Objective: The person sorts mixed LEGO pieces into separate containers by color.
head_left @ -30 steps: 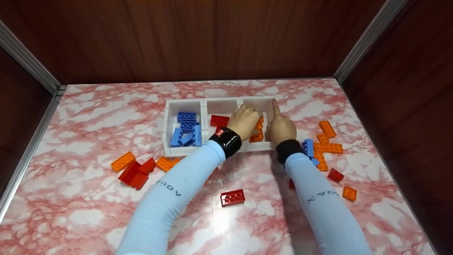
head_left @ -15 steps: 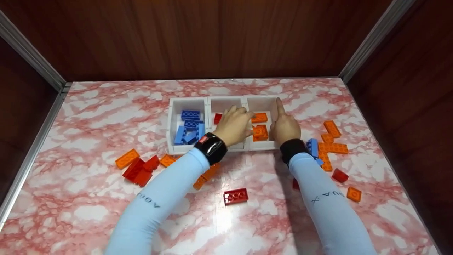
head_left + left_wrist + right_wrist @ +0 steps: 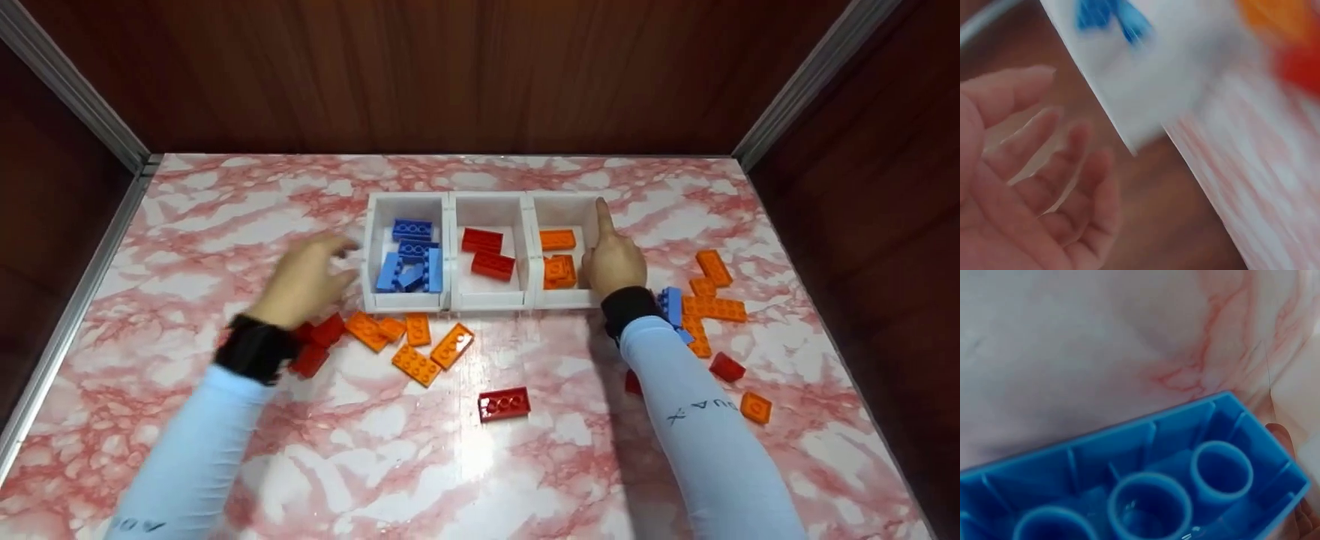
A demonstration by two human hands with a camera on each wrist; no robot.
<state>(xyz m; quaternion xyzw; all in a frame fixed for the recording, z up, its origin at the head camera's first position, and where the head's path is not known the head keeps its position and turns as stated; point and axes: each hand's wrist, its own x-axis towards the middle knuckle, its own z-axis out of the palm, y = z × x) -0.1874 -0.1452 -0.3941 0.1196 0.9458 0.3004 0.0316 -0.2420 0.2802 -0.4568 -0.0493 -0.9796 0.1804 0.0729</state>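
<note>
Head cam looks forward and down the table to both far corners; left wrist (tilted!) peers past the left hand, sharing the white tray; right wrist's tight on a blue brick.

I see a dark brown wood-grain wall at twelve o'clock beyond a glossy pink-and-white marbled bench, white glare at six.

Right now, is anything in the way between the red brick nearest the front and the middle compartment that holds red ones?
Only the white front wall of the middle compartment stands in the way of the red brick; the nearest orange brick lies left of the straight path.
</note>
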